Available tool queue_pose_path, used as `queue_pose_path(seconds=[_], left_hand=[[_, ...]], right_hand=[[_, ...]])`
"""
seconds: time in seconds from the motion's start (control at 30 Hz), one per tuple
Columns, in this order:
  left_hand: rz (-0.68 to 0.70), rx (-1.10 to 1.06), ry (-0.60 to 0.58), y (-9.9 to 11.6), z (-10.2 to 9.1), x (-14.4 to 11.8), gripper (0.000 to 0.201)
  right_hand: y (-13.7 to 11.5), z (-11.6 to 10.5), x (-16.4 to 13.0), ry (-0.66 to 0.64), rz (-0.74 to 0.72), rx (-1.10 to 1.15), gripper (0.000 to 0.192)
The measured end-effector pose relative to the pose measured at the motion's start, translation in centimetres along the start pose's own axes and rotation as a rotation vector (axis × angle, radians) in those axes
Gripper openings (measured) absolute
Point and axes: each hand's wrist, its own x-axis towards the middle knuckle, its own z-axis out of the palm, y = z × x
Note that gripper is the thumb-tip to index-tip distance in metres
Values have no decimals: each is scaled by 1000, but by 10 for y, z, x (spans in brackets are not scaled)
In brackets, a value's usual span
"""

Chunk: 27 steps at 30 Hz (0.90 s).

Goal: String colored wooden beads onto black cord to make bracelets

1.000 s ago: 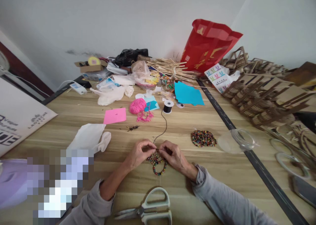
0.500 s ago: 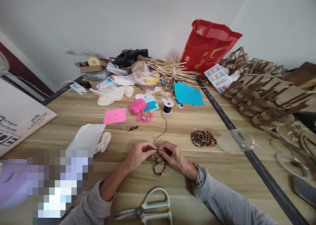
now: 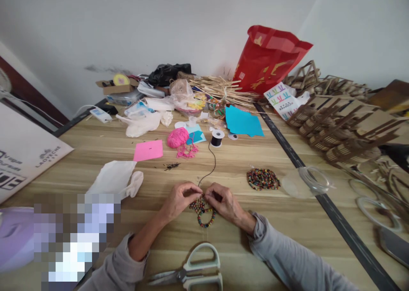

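Beaded string [image 3: 204, 212]: a loop of small coloured beads is laid on the table [image 3: 243, 167], directly under and between the two hands; its lower curve is seen below the fingertips.
Left hand [image 3: 179, 199]: it is rested on the table at the left of the beads, and its fingers [image 3: 193, 191] are pinched narrowly on the top end of the beaded string.
Right hand [image 3: 223, 201]: it is placed at the right of the beads, its fingers [image 3: 209, 193] closed narrowly on the same end, almost touching the left fingertips.
Black cord [image 3: 210, 165]: it is led from the pinched point away over the table to a spool [image 3: 217, 137].
Loose beads [image 3: 262, 179]: a flat pile is seen on the table, to the right of the right hand and apart from it.
Scissors [image 3: 191, 272]: they are laid near the table edge, below the beaded string, untouched.
Clear container [image 3: 306, 182]: it is lying on its side just beside the loose beads.
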Motion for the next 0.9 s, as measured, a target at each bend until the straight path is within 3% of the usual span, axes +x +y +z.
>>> queue_pose_path(seconds=[0.23, 0.9], left_hand=[[72, 28, -2, 0, 0, 0, 9], [50, 56, -27, 1, 2, 0, 10]], right_hand=[[2, 1, 0, -4, 4, 18, 9], [0, -1, 0, -3, -35, 23, 13]])
